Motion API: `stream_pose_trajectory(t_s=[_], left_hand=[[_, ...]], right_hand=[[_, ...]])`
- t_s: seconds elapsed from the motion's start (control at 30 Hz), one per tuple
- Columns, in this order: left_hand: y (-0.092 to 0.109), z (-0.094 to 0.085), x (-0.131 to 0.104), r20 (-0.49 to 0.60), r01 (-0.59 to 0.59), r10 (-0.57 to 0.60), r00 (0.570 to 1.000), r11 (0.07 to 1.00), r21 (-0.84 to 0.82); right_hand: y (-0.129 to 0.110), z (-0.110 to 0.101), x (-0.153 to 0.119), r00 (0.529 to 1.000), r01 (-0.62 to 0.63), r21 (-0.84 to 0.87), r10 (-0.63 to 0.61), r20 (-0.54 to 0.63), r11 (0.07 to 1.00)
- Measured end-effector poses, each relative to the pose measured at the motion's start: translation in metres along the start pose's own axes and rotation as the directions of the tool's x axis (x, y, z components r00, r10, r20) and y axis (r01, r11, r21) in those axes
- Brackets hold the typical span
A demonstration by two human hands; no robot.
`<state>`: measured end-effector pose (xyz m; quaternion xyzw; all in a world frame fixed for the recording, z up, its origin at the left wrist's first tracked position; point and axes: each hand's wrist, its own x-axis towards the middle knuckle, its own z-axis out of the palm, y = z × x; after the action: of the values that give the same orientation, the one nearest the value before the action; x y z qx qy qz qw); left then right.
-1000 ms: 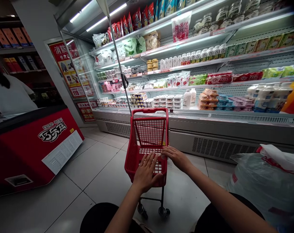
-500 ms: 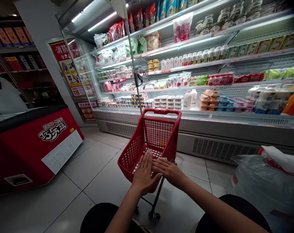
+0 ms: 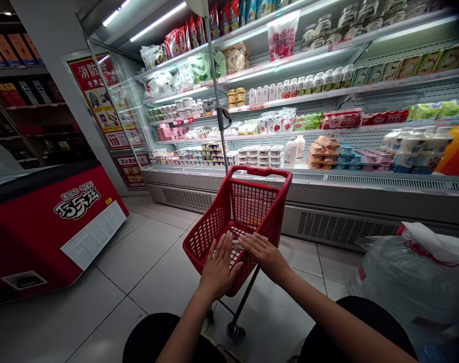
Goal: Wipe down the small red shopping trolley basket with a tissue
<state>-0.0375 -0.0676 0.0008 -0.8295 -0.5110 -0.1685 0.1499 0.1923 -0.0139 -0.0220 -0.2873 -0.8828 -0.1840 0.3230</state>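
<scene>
My left hand (image 3: 216, 269) hovers over the near end of a red plastic shopping cart (image 3: 203, 244), palm down with its fingers stretched out. Beside it, my right hand (image 3: 265, 254) is also flat and extended, its fingertips pointing toward the left hand. Between the fingertips shows a small whitish bit (image 3: 237, 245), too small to identify; I cannot tell whether either hand touches it. The cart basket has lattice walls and a tall back panel, and it stands on a wheeled frame between my knees.
A lit refrigerated display (image 3: 267, 174) with dairy tubs, bottles and bags spans the background. A red chest freezer (image 3: 81, 237) stands at left, with part of a person behind it. A large clear plastic bag (image 3: 407, 282) sits at right. A metal pole (image 3: 216, 85) rises behind the cart.
My hands have drawn apart a little; earlier the right fingers lay over the left hand. The cart appears slightly turned, with its back panel farther right.
</scene>
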Motion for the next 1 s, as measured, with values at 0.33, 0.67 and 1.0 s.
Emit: stream_pose_trajectory(t_s=[0.33,0.67,1.0], left_hand=[[-0.020,-0.014,-0.006,0.038,-0.093,0.091,0.995,0.995,0.048],[-0.020,-0.018,0.004,0.014,-0.032,0.031,0.999,0.997,0.068],[-0.018,0.001,0.006,0.006,-0.020,0.020,1.000,0.999,-0.028]], right_hand=[[0.055,-0.015,0.007,0.997,0.025,-0.009,-0.025,0.075,1.000],[0.015,0.010,0.013,0.997,-0.069,-0.141,0.073,0.021,0.988],[0.046,-0.022,0.006,0.998,0.018,-0.136,-0.010,0.058,0.991]])
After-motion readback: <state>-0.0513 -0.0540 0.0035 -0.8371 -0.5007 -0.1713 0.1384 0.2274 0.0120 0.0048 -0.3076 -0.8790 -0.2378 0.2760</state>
